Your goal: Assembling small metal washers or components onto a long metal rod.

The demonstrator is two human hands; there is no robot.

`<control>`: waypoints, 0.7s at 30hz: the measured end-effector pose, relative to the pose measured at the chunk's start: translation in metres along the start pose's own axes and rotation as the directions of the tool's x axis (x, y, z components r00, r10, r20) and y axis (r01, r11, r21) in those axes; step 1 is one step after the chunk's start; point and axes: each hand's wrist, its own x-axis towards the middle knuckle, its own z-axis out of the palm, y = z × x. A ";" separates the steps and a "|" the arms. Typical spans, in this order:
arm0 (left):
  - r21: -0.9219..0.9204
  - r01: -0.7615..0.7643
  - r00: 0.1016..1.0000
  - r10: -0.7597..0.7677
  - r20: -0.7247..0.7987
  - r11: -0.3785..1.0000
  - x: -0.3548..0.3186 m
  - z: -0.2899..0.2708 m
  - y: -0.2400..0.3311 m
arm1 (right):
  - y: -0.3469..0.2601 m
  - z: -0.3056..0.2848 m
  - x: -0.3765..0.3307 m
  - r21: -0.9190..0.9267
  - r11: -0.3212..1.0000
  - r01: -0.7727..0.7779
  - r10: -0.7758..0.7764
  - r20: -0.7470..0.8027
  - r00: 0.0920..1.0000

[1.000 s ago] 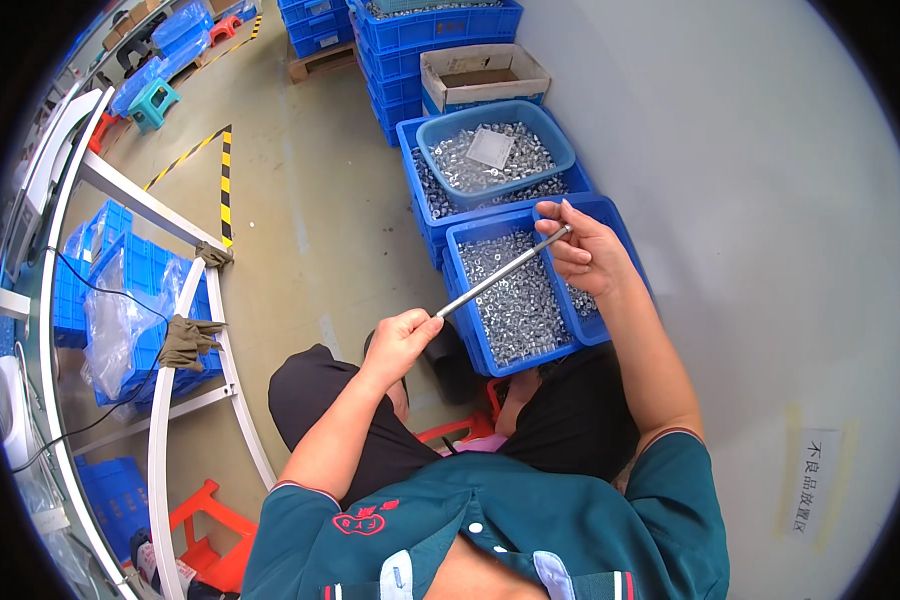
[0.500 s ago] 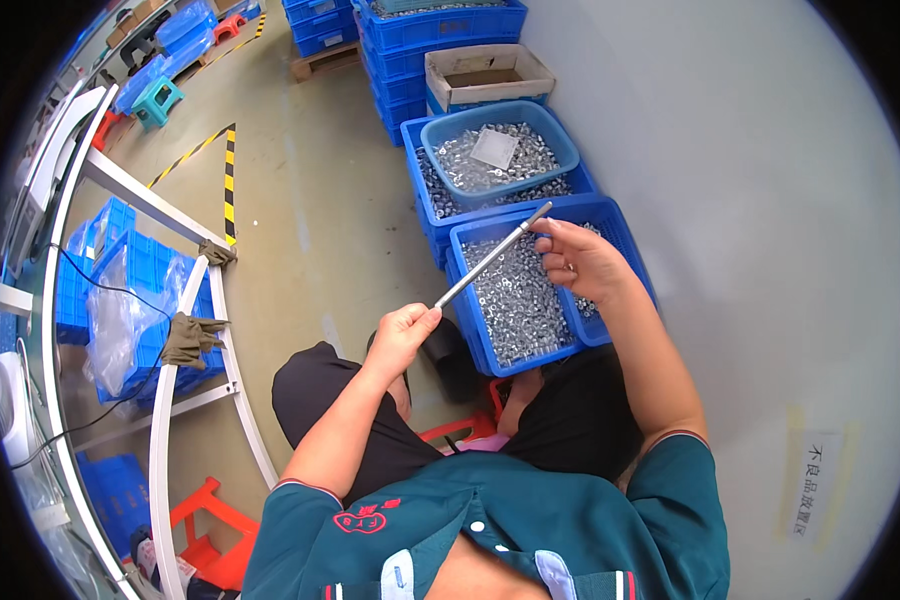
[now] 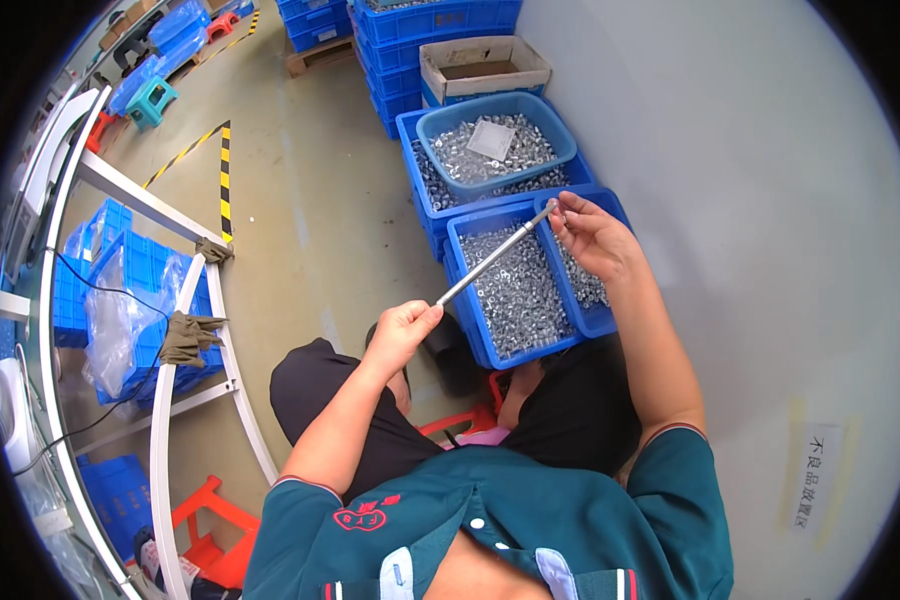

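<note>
1. At 9 o'clock a white metal frame curves across the floor, with a grey rag draped on its rail and blue crates under clear plastic sheeting behind it.
2. Just left of centre, at about 7 o'clock from the blue bins, the left hand is fisted around the lower end of a thin metal rod, fingers curled tight on it, thumb on top.
3. The rod slants up toward 1 o'clock, across the near blue bin, which is full of small silvery metal parts.
4. At the rod's upper tip the right hand pinches with fingertips together; it appears to hold 1 small part right at the tip, though the part is too small to make out.
5. At 12 o'clock from the hands sits a rounder blue tub of the same parts with a small square card on top, and beyond it an open cardboard box.
6. Risks, as I judge them: the rod is gripped only at its lower end, so the tip may waver and the part may miss it and fall back into the bin. If the left hand lets the rod tilt tip-down, any parts on it could slide off. A part dropped outside the bins could roll away on the floor.
</note>
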 end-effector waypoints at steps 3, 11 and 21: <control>0.008 0.001 1.000 -0.001 -0.001 1.000 -0.002 0.001 0.002 | 0.001 0.003 -0.003 -0.001 1.000 0.021 -0.021 0.005 1.000; 0.037 -0.020 1.000 0.020 0.018 0.999 -0.001 0.003 -0.004 | -0.002 0.007 -0.004 0.052 0.995 0.088 -0.089 0.016 0.996; 0.050 -0.026 1.000 0.026 0.015 0.998 -0.002 0.001 -0.003 | 0.002 0.011 -0.007 0.032 0.998 0.047 -0.050 0.107 0.993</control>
